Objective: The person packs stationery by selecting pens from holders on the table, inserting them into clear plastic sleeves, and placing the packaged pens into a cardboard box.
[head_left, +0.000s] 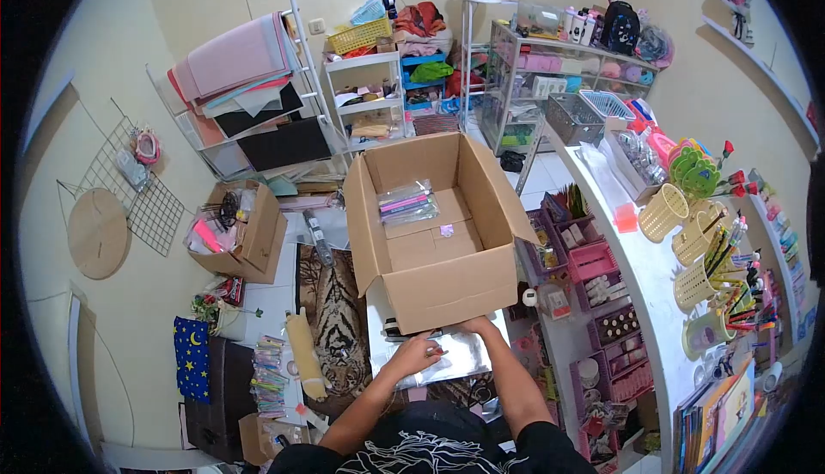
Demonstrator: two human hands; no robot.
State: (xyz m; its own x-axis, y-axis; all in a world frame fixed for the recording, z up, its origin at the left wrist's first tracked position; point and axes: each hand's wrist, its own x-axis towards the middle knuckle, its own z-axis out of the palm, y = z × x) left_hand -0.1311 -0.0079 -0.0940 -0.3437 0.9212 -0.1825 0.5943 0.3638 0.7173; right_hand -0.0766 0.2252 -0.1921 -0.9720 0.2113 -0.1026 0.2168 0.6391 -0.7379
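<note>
A large open cardboard box (451,293) stands on a low table covered with a shiny silver sheet (460,358). Inside it lie a clear plastic pack of pink, purple and blue stick-like items (408,203) and a small pale purple piece (446,231). My left hand (416,355) is just below the box's near side, fingers curled in beside a dark slim item; what they hold, if anything, is unclear. To its right, my right hand (475,326) is at the box's lower near edge, its fingers hidden by the cardboard.
At right, a curved white counter (632,276) carries yellow baskets (663,213) of pens. Purple trays (614,328) fill the shelf below. A smaller cardboard box (258,246) and a tiger-pattern rug (335,328) lie left. Shelves (369,96) stand behind.
</note>
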